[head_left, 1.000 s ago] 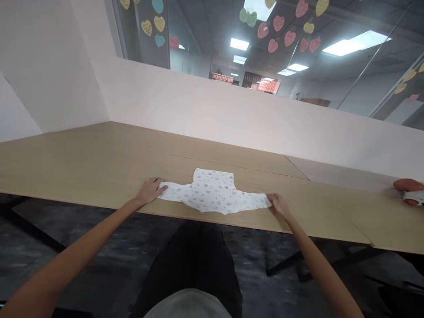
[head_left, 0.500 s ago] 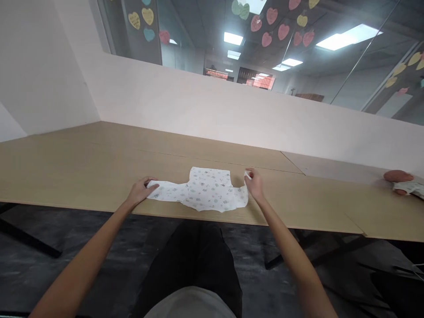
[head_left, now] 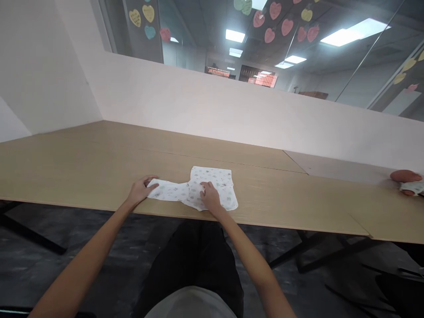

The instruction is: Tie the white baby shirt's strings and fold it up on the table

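Observation:
A small white baby shirt (head_left: 218, 176) with a tiny dark print lies flat near the table's front edge. Its left sleeve stretches out to the side. My left hand (head_left: 141, 190) grips the end of that sleeve, thumb on top and fingers at the far edge. The right sleeve is folded inward across the body. Over the middle of the shirt, my right hand (head_left: 210, 196) is closed in a pinch on the end of the folded sleeve, and it covers part of the cloth.
The wooden table (head_left: 82, 163) runs along a white wall (head_left: 185, 106) with a window above. A brown doll (head_left: 406, 176) in pale cloth lies at the far right. Paper hearts (head_left: 287, 27) are stuck on the glass.
My right hand has moved left and brought the right sleeve over onto the shirt's body. My left hand has stayed at the left sleeve's end. The view has shifted slightly.

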`<state>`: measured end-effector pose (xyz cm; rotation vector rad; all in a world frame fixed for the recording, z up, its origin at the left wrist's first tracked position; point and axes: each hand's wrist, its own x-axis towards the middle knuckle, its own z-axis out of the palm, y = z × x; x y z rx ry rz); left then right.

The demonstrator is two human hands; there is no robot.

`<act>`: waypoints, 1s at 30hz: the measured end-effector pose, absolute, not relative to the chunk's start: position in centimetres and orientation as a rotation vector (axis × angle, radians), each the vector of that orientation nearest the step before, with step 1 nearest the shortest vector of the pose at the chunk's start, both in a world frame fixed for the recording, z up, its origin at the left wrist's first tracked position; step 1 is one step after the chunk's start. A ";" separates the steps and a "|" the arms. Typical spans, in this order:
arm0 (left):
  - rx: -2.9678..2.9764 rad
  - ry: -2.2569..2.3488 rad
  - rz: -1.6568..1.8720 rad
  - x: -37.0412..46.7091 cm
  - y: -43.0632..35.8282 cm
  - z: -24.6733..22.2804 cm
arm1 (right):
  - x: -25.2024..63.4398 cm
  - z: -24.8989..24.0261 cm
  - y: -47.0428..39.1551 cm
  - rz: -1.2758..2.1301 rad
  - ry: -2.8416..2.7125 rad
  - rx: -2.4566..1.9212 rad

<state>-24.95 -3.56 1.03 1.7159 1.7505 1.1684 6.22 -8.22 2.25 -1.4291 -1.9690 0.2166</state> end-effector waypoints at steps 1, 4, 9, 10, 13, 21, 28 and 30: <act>1.696 1.731 1.177 -24.9 -3.5 1.0 | 6.0 1.8 -9.1 0.218 -2.006 -1.398; 1.537 1.644 1.234 -23.9 -3.4 1.7 | 5.4 0.5 -13.3 0.193 -2.041 -1.235; 1.424 1.508 1.353 -18.2 -3.2 5.1 | 3.0 -3.1 -22.8 0.302 -1.946 -1.009; 1.464 1.473 1.343 -16.5 -3.2 5.8 | 2.3 -4.0 -24.4 0.332 -1.927 -0.999; 1.632 1.339 1.276 -11.0 -3.6 7.2 | 0.4 -6.3 -27.8 0.407 -1.895 -0.982; 2.104 1.173 0.805 -0.5 -6.0 4.4 | 0.3 -8.0 -28.4 0.381 -2.000 -0.991; 2.541 1.067 0.806 -6.1 -8.2 3.4 | 5.1 -5.5 -26.9 0.297 -1.877 -0.999; 2.656 1.062 0.747 -9.2 -8.6 3.3 | 7.8 -4.6 -25.2 0.185 -1.811 -1.029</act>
